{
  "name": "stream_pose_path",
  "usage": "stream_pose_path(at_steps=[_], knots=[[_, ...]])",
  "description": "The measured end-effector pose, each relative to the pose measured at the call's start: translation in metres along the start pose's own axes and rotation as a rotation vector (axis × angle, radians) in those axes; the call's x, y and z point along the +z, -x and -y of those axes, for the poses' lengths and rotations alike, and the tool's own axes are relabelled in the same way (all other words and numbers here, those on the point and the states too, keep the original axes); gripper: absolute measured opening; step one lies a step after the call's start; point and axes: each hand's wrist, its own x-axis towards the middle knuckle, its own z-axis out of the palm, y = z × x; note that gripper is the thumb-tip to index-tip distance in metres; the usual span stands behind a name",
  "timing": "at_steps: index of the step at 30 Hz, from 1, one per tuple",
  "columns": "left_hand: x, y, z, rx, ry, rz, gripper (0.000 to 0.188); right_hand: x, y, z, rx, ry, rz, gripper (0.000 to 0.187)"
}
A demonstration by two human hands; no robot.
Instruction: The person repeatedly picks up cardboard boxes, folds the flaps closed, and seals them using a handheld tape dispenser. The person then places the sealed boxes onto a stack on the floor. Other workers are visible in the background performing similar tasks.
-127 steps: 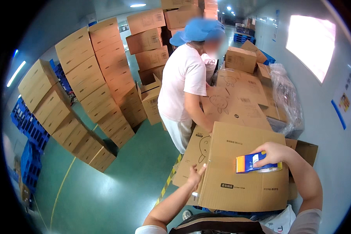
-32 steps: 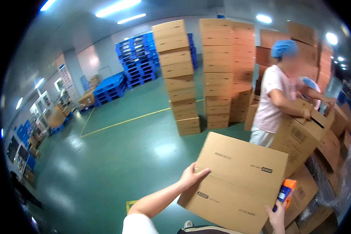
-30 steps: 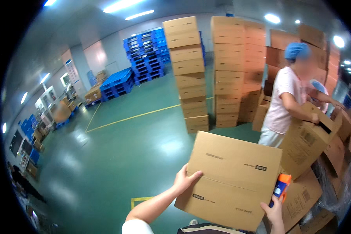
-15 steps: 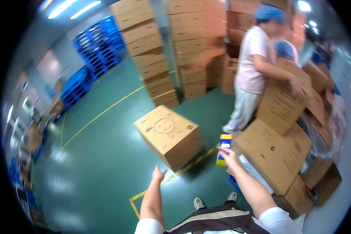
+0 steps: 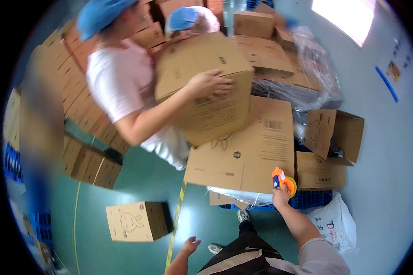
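Observation:
My right hand [image 5: 281, 197] is closed round an orange tape dispenser [image 5: 278, 176] with a yellow roll. It is over the near right corner of a stack of flat cardboard sheets [image 5: 266, 153], which has clear plastic film along its near edge. Low in the view, my left hand [image 5: 191, 245] hangs above the green floor with its fingers apart and nothing in it. A closed carton [image 5: 133, 223] with a rabbit drawing rests on the floor to its left. Beyond the sheets a co-worker [image 5: 119, 75] holds a large cardboard box [image 5: 211, 96] over their far left part.
Stacked cartons [image 5: 85, 105] fill the far left. Another person [image 5: 192, 20] in a blue cap is at the back. Plastic-wrapped cardboard [image 5: 280, 82] lies far right, with an open carton [image 5: 346, 135] by the wall. Near right are a blue pallet [image 5: 309, 199] and a white bag [image 5: 337, 224].
My view has turned right, toward the flat cardboard. The dispenser stays in my right hand, now over the sheets. The co-worker's cardboard now shows as a full box shape.

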Motion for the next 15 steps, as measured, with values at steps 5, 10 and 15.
stream_pose_path(at_steps=[5, 10, 15], knots=[[-0.003, -0.032, -0.114, 0.055, -0.012, 0.086, 0.061, 0.043, -0.065, -0.027, -0.088, 0.412, 0.369, 0.032], [-0.001, -0.046, -0.150, 0.095, 0.168, 0.043, 0.054, 0.108, -0.069, -0.031, -0.491, 0.491, 0.129, 0.040], [-0.012, -0.025, -0.134, -0.034, -0.054, 0.132, 0.055, 0.115, -0.077, -0.031, -0.468, 0.357, 0.129, 0.027]])
